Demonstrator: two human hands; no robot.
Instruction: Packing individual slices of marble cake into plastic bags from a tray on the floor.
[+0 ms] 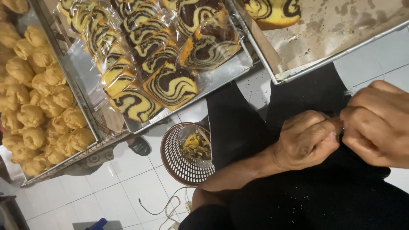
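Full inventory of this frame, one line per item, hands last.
Marble cake slices: many, yellow-brown, clear-wrapped, middle tray.
Round pastries: many, golden, left tray.
Unwrapped marble cake: one, top, paper-lined right tray.
Basket: one, brown mesh, on the floor, scraps inside.
Cable: one, pale, on the white tile floor.
Left hand: closed, fingertips meeting the right.
Right hand: closed; anything pinched is hidden.

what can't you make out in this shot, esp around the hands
- Head view: whatever the left hand and right hand pinch between them is hidden by the fingers.
- Right hand: cut off by the frame's right edge.
- Basket contents: partly behind the dark clothing, too small to identify.
- Cake piece: cut by the top edge.
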